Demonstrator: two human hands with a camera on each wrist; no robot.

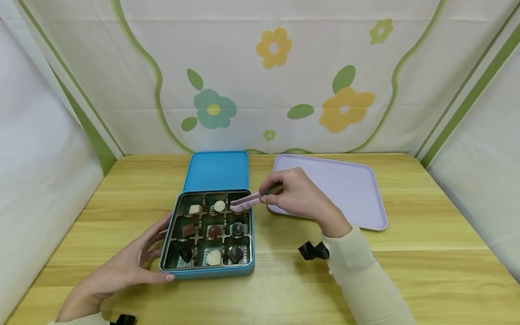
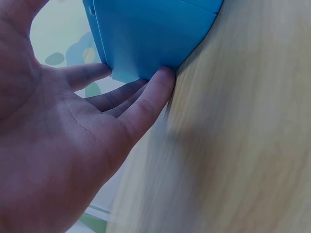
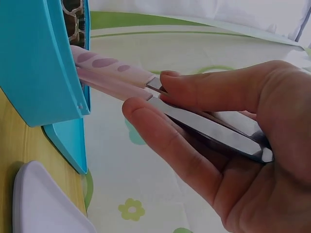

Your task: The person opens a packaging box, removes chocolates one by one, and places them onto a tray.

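A blue tin (image 1: 211, 273) holds a divided insert with several chocolates, among them a white one (image 1: 213, 257) and a dark one (image 1: 234, 254). My right hand (image 1: 300, 194) pinches metal tongs (image 3: 209, 127) with pink tips (image 1: 245, 203) between thumb and fingers. Those tips reach into the tin's far right compartment, and what lies between them is hidden. At the tin's left side is my left hand (image 1: 130, 259): its fairly straight fingers (image 2: 150, 99) touch the side wall, and its thumb lies at the near left corner.
Behind the tin lies a flat blue lid (image 1: 219, 169). A pale purple tray (image 1: 345, 189) rests at the back right, partly under my right hand in the head view. A wooden table (image 1: 276, 289) carries everything, and a flowered cloth (image 1: 260, 90) hangs along its back.
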